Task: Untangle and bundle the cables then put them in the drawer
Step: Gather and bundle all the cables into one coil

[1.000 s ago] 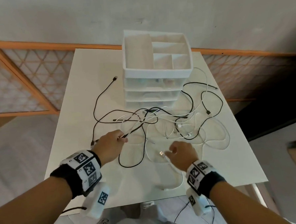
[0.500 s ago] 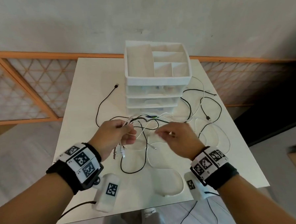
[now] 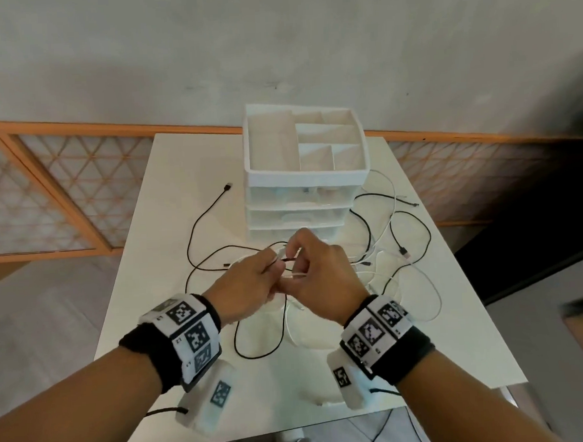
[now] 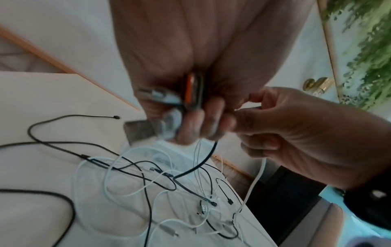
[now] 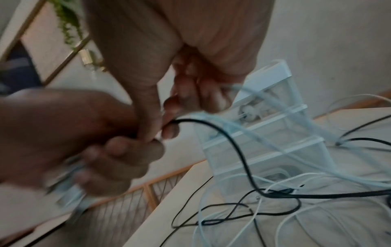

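Both hands pinch cable ends above the table.
Left hand point(image 3: 244, 287) grips plugs point(image 4: 169, 100); right hand point(image 3: 323, 280) pinches a white cable point(image 4: 257, 177). Cables point(image 3: 399, 249) sprawl around the drawers point(image 3: 302, 200) on the table point(image 3: 152, 295).

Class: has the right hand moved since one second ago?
Yes. The right hand has risen off the table toward the drawer unit, meeting the left hand.
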Tool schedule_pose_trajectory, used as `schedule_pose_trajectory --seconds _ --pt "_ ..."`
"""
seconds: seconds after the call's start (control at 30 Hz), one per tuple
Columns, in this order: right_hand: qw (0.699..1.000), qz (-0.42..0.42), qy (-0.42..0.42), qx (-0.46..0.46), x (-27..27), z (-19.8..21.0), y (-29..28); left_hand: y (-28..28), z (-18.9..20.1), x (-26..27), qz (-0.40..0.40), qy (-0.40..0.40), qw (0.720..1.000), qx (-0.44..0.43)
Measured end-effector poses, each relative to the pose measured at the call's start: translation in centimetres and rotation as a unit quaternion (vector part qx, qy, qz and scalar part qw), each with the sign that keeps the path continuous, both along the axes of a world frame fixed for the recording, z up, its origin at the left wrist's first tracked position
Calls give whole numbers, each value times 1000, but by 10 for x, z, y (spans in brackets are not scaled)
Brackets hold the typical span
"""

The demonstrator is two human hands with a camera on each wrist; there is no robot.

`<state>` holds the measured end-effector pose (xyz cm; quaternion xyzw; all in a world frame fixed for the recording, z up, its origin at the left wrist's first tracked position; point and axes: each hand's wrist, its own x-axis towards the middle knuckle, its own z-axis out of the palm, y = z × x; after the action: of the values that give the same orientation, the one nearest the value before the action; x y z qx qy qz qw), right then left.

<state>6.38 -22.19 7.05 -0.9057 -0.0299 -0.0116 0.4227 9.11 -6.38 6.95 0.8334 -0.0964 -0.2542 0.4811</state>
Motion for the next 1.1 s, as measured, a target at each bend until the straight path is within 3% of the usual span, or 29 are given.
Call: schedule_pose_trajectory --seconds 0.07,0.17,0.23,0.3,0.37,0.43,0.47,0.53,0.6,0.7,0.83,0.93,1.0,1.1 --pt "999 12 39 -14 6 1 -21 7 7 5 23 -46 998 28" --pt "984 -71 99 -127 17 -12 -75 26 32 16 75 -70 994 -36" --pt "930 -89 200 -295 24 -30 -110 39 47 22 115 -78 986 -88" --pt "895 -101 234 -365 31 -31 -129 44 48 27 112 -99 988 -45" --pt "922 -147 195 -302 41 -5 -130 43 40 28 38 -117 987 105" --pt "968 -186 41 -163 50 36 -121 38 25 26 -18 -97 974 204" --pt "976 -194 -47 -90 53 59 -113 37 19 24 -21 -79 973 214" --pt "961 -197 -192 -6 55 94 -100 35 13 23 2 -62 978 200" --pt "946 -210 -246 -27 56 101 -97 33 14 24 89 -47 988 116" --pt "938 -283 -174 -98 59 83 -111 34 26 28 229 -12 972 -53" --pt "918 -367 -21 -147 64 52 -145 43 43 42 300 7 933 -198" --pt "910 -370 66 -173 61 37 -160 51 47 50 316 21 917 -242" --pt "944 -308 49 -108 64 42 -156 51 41 50 299 32 928 -221" --pt "976 -194 -69 73 67 79 -130 46 29 50 286 60 939 -181"
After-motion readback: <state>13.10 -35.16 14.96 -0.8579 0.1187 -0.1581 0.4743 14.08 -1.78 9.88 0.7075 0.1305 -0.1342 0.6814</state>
